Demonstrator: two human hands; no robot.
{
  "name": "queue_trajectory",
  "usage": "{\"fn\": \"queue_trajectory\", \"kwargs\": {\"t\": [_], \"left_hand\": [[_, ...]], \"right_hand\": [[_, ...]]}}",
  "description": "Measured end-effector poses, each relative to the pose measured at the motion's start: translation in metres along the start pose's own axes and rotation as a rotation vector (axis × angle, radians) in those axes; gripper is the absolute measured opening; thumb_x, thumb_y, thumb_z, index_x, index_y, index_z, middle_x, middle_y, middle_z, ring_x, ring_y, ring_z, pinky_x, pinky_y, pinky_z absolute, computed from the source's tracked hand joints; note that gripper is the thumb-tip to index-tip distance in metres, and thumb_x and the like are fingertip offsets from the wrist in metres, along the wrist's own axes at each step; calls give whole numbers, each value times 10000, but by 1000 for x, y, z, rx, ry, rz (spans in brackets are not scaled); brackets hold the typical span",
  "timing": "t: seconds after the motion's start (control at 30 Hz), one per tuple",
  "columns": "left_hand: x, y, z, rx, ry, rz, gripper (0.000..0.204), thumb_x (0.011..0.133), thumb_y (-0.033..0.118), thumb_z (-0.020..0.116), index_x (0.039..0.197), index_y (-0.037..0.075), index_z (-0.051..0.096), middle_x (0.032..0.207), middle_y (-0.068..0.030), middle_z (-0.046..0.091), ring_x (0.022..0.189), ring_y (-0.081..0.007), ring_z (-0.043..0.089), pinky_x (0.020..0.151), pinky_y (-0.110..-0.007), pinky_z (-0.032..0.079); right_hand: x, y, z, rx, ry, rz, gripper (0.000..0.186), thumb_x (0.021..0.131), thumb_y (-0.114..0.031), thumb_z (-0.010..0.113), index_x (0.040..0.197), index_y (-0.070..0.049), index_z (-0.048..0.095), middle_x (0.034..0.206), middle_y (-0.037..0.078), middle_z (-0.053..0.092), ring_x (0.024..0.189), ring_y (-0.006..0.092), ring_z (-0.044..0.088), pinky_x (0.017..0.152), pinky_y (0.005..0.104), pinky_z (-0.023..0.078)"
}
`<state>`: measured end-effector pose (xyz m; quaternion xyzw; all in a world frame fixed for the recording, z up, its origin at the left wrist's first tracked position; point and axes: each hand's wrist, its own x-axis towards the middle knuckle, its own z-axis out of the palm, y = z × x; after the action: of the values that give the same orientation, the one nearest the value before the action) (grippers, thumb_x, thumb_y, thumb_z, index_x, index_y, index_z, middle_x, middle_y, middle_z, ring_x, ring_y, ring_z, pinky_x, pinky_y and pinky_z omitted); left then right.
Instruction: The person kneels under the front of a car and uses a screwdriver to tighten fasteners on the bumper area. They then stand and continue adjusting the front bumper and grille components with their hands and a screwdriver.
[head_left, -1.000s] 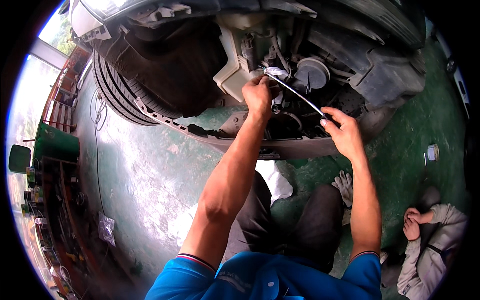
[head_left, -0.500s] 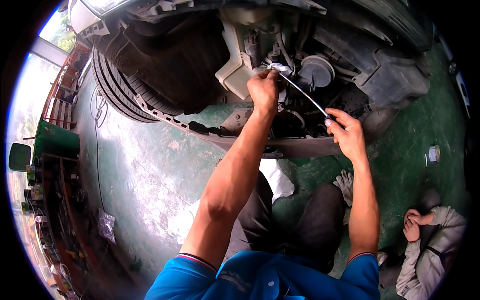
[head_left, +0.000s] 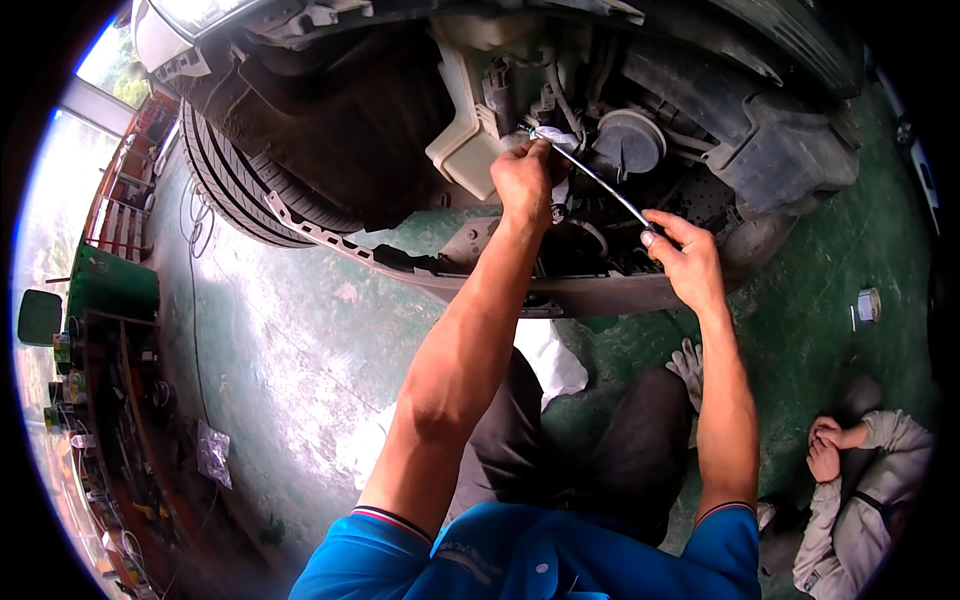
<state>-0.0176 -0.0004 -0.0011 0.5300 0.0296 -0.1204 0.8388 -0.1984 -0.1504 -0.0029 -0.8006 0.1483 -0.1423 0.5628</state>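
My right hand (head_left: 688, 262) grips the dark handle end of a long screwdriver (head_left: 605, 187) between thumb and fingers. Its thin metal shaft slants up and left into the underside of a car front. At the far end of the shaft, my left hand (head_left: 522, 182) is closed in a pinch; what lies between its fingertips is hidden. A white crumpled piece (head_left: 556, 136), cloth or plastic, shows just beyond those fingertips. Left of it hangs a cream plastic reservoir (head_left: 466, 150), and a round black cap-like part (head_left: 629, 143) sits to the right of the shaft.
A lowered bumper edge (head_left: 600, 295) crosses below my forearms. The tyre (head_left: 235, 175) stands at left. Grey gloves (head_left: 688, 370) and a white cloth (head_left: 550, 362) lie near my knees. At lower right a person (head_left: 865, 500) sits with hands together; a small can (head_left: 868, 305) is on the floor.
My right hand and the screwdriver handle have shifted slightly left and up. My left hand stays pinched at the far end of the shaft.
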Motion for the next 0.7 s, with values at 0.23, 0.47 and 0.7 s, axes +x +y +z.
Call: {"fn": "queue_trajectory", "kwargs": {"t": [0.23, 0.47, 0.7], "left_hand": [[3, -5, -3, -39, -1, 0, 179, 934, 85, 559, 964, -84, 611, 824, -112, 654, 646, -186, 641, 616, -303, 571], [4, -10, -4, -42, 12, 19, 199, 940, 118, 559, 967, -69, 623, 819, -109, 661, 662, -187, 650, 627, -298, 559], [-14, -13, -7, 70, -124, -45, 186, 942, 123, 549, 960, -56, 597, 853, -161, 676, 699, -238, 681, 677, -314, 587]], "right_hand": [[6, 3, 1, 76, -45, 26, 328, 880, -79, 649, 1194, 11, 625, 733, -18, 597, 600, 27, 470, 507, 197, 353], [9, -6, -2, 52, -80, 79, 303, 865, -103, 678, 1150, -6, 642, 710, 9, 600, 612, 58, 501, 531, 240, 404], [-2, -3, -35, 53, -108, 118, 300, 877, -118, 658, 1164, -33, 638, 699, -25, 559, 576, 36, 446, 487, 210, 359]]}}
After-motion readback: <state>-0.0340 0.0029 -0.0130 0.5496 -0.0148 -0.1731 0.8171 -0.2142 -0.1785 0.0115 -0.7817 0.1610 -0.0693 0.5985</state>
